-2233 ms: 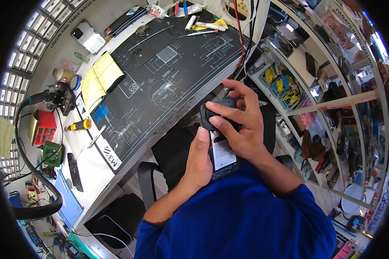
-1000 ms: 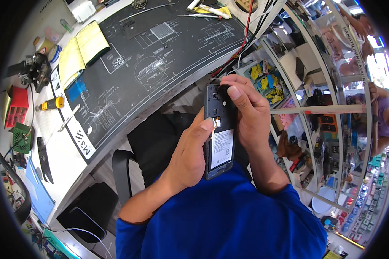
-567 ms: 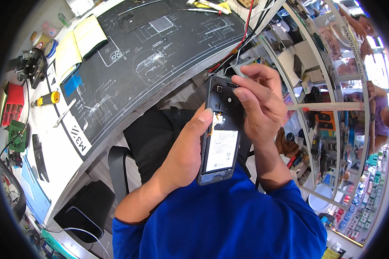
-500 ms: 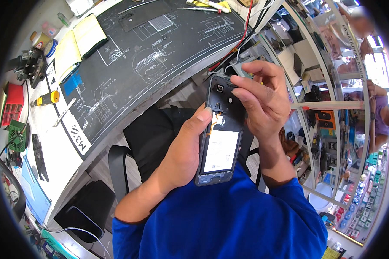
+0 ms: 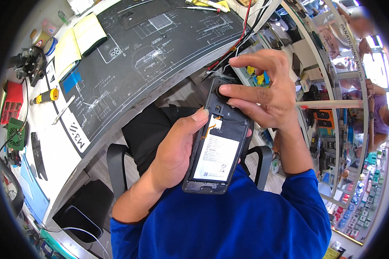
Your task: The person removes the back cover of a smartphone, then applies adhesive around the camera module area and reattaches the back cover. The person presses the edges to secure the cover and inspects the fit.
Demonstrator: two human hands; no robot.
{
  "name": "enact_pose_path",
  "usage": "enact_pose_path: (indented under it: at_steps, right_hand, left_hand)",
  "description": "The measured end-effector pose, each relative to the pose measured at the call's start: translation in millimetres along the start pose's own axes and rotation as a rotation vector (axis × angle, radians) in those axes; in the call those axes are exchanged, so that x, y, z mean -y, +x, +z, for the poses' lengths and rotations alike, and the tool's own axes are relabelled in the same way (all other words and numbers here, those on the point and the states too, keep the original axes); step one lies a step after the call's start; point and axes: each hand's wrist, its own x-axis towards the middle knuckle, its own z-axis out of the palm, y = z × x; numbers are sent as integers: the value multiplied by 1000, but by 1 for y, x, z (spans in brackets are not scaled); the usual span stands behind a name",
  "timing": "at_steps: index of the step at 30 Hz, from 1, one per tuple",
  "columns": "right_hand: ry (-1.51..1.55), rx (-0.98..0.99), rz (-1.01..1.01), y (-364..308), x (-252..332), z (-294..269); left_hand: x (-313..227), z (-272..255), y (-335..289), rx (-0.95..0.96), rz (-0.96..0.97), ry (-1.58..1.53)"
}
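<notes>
The opened phone [image 5: 224, 134] sits in both hands above the person's lap, its back off and its lower end toward the body. Compared with the frame half a second ago, that lower end has swung further left and the inside faces the camera more squarely, so the white-labelled battery [image 5: 215, 159] and the orange flex cable [image 5: 210, 128] show clearly. The right hand [image 5: 272, 95] has also shifted from the top corner's edge to a place over the camera end; attention now seems to be on that part. The left hand [image 5: 173, 155] is clamped around the phone, thumb on the near-left edge and fingertips showing past the far edge. The right index finger and thumb hang close together with a small gap (whether they pinch some tiny dark part, I cannot tell). Ahead lies a black work mat [image 5: 177, 56] with white line drawings, bearing an open yellow notepad [image 5: 69, 52] and, near its left border, a slim silver tool [image 5: 63, 112]. A yellow-and-black screwdriver [image 5: 46, 96] rests on the white bench [image 5: 60, 162]. Glass-fronted shelves [image 5: 333, 104] crowd the right, with another person [image 5: 382, 114] beyond them.
</notes>
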Motion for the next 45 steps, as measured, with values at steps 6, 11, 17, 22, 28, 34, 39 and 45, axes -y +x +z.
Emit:
enact_pose_path:
  at_steps: [6, 11, 17, 22, 28, 34, 39, 45]
  right_hand:
    - [84, 138, -47, 7, -6, -16]
    - [175, 170, -31, 4, -7, -10]
    - [762, 95, 440, -5, 3, 10]
    - [1162, 219, 959, 14, 24, -1]
    - [1122, 282, 963, 13, 24, 4]
    - [1138, 244, 879, 13, 27, 8]
    - [1167, 253, 877, 12, 30, 12]
    - [1121, 318, 840, 16, 25, 14]
  left_hand:
    - [-3, 0, 0, 25, -31, -94]
    - [-6, -4, 2, 32, -101, 8]
    - [-6, -2, 5, -8, -38, 283]
    - [2, -6, 4, -93, 27, 455]
    - [3, -9, 1, -111, 49, 552]
    - [2, -6, -3, -109, 100, 698]
    - [2, -8, -7, -128, 72, 725]
    - [4, -11, -6, -114, 85, 648]
